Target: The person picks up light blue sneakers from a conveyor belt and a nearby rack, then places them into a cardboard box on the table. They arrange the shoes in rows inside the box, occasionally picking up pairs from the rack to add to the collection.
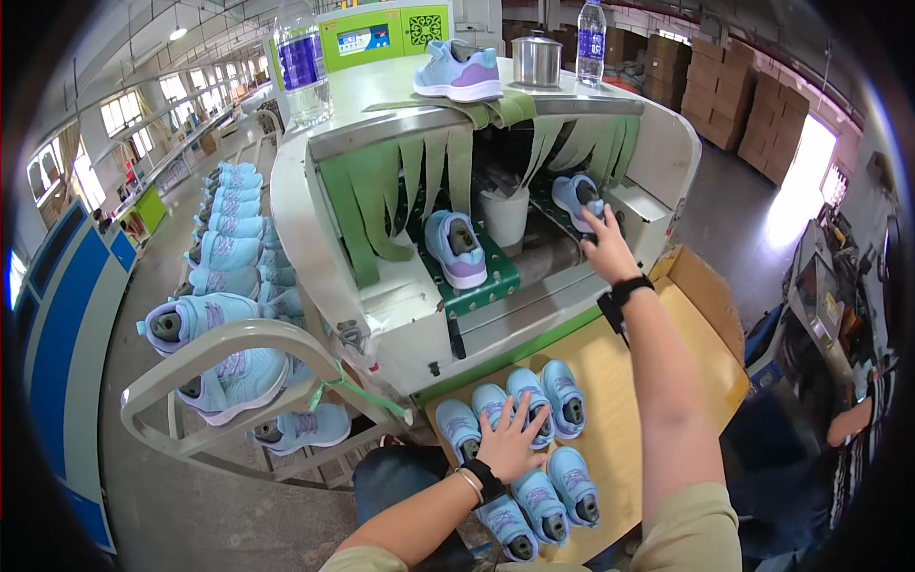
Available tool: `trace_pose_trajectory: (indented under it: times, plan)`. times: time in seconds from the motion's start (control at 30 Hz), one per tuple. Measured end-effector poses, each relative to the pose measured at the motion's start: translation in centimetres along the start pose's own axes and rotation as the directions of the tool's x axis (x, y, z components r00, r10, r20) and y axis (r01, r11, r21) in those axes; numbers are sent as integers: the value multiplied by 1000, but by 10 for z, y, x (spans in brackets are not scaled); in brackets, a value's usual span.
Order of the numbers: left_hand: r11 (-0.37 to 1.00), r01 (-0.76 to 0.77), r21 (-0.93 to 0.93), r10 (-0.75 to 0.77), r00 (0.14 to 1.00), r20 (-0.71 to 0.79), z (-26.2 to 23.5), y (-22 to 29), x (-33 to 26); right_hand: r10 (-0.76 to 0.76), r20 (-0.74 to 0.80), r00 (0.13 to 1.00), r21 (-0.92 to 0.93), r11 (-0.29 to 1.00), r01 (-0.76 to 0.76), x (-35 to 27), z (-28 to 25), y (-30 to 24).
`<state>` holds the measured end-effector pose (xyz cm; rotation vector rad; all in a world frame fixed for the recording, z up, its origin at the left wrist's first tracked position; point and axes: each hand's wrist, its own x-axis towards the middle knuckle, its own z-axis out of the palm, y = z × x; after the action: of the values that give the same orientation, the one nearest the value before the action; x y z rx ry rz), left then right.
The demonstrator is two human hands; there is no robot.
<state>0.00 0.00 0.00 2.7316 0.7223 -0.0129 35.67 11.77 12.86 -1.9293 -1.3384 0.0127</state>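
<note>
Over the light-blue sneakers on the tan tabletop, my left hand [512, 440] lies with its fingers spread, touching a sneaker [531, 393] in the upper row. A lower row, including another sneaker [574, 486], sits beside it. My right hand [608, 246] reaches to the machine's right opening. Its fingers are stretched out and apart, with the tips at the heel of a blue sneaker [577, 195] on the right-hand conveyor. On the green left-hand conveyor [486, 288] stands a further sneaker [456, 250], its purple heel toward me. Dark inserts show inside the shoes.
Green strip curtains [367, 214] hang in the white machine's [300, 200] mouth. A sneaker [459, 71], a metal pot [537, 61] and two water bottles stand on top. At left, a metal-railed rack [157, 381] holds many sneakers. A cardboard piece [710, 300] edges the table's right side.
</note>
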Motion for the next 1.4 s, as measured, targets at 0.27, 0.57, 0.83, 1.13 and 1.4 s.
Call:
trace_pose_trajectory:
  times: [0.27, 0.57, 0.83, 1.13, 1.4]
  plan:
    - [998, -27, -53, 24, 998, -55, 3, 3, 10, 261, 650, 714, -330, 943, -44, -312, -40, 98]
    - [1000, -1, 6, 2, 994, -109, 4, 2, 6, 407, 423, 810, -313, 904, -291, -500, -31, 50]
    - [1000, -8, 15, 10, 987, -160, 3, 1, 7, 445, 326, 834, -344, 878, -334, -493, -16, 39]
    - [999, 15, 33, -12, 996, -93, -2, 10, 6, 465, 473, 748, -297, 884, -361, -423, -64, 25]
    - [1000, -13, -19, 12, 1000, -27, -8, 2, 8, 218, 252, 943, -400, 911, -104, -191, -39, 90]
